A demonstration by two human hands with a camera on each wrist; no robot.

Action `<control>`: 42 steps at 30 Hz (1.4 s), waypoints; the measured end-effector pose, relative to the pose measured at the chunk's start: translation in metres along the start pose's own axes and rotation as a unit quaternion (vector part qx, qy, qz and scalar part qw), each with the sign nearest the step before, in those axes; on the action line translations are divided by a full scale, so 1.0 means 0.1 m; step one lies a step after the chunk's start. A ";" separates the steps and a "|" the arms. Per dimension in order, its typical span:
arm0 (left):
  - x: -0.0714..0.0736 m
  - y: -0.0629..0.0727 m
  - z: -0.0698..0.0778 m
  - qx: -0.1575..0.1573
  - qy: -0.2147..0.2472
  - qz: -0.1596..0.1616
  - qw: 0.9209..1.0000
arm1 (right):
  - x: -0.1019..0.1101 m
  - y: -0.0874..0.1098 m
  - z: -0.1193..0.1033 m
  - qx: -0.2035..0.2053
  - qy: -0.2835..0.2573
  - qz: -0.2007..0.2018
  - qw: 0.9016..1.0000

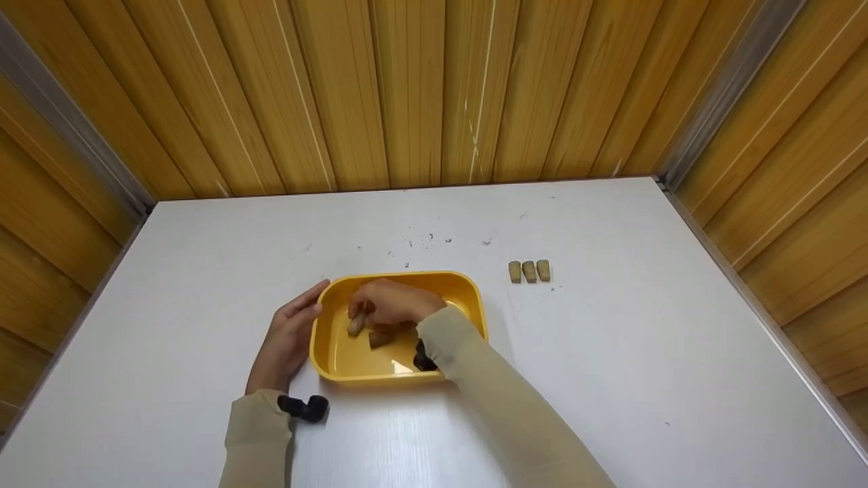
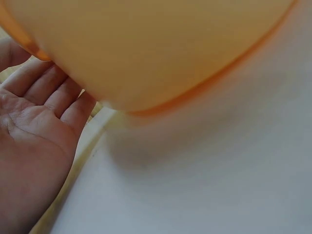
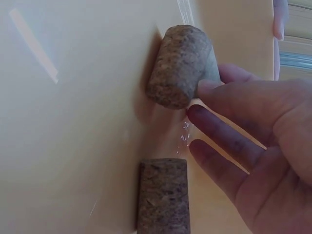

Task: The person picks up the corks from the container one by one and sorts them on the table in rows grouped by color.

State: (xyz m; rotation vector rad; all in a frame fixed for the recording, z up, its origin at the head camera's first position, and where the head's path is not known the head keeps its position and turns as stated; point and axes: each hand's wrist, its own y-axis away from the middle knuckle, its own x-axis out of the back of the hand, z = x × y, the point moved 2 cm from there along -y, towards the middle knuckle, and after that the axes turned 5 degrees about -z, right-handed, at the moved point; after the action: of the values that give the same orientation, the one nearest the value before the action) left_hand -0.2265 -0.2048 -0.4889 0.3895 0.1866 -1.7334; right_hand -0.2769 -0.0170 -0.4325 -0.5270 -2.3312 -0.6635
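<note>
A yellow plastic tray (image 1: 400,381) stands on the white table, its corks lying inside. My right hand (image 1: 393,303) reaches into it and pinches a tapered cork (image 3: 178,68) between thumb and forefinger, the other fingers loosely spread. Another cork (image 3: 163,195) lies on the tray floor close by, partly under the hand in the head view. Along the tray's left side, my left hand (image 1: 291,332) rests its fingers against the outer wall; the left wrist view shows its palm (image 2: 34,126) facing the tray, with nearly straight fingers touching it.
Three corks (image 1: 529,272) stand in a row on the table, right of the tray. Dark crumbs (image 1: 447,240) are scattered behind the tray. Wood-look panels (image 1: 407,95) wall the table (image 1: 610,379) at the back and sides.
</note>
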 end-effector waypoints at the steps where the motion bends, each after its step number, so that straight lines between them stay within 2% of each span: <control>1: 0.00 0.00 0.00 -0.002 -0.001 -0.002 1.000 | 0.01 0.00 0.00 0.002 0.018 0.003 1.000; 4: 0.00 0.00 0.00 -0.006 -0.006 -0.005 1.000 | 0.02 -0.01 0.00 0.008 0.069 0.008 0.998; 7: 0.00 0.00 0.00 -0.011 -0.011 -0.009 1.000 | 0.02 -0.02 0.00 0.014 0.084 0.008 0.996; 17: 0.00 0.00 0.00 -0.011 -0.018 -0.006 1.000 | 0.05 0.05 0.01 0.018 0.050 0.002 0.999; 26: 0.00 0.01 0.01 -0.003 -0.009 -0.003 1.000 | 0.09 0.15 -0.02 -0.026 -0.038 -0.028 0.999; 30: 0.00 0.01 0.01 -0.004 -0.008 0.002 1.000 | 0.14 0.16 -0.04 -0.020 -0.015 -0.033 0.999; 35: 0.00 0.01 0.01 0.004 -0.010 0.006 1.000 | 0.22 0.21 -0.08 0.008 0.031 -0.023 0.999; 42: 0.00 0.01 0.02 0.009 -0.011 0.010 1.000 | 0.30 0.33 -0.04 0.021 0.025 -0.003 0.999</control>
State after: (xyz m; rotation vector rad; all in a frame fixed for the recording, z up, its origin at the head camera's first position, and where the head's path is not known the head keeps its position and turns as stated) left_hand -0.2259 -0.2051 -0.4870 0.3851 0.1504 -1.7202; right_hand -0.2790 0.0130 -0.3987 -0.4796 -2.2959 -0.6229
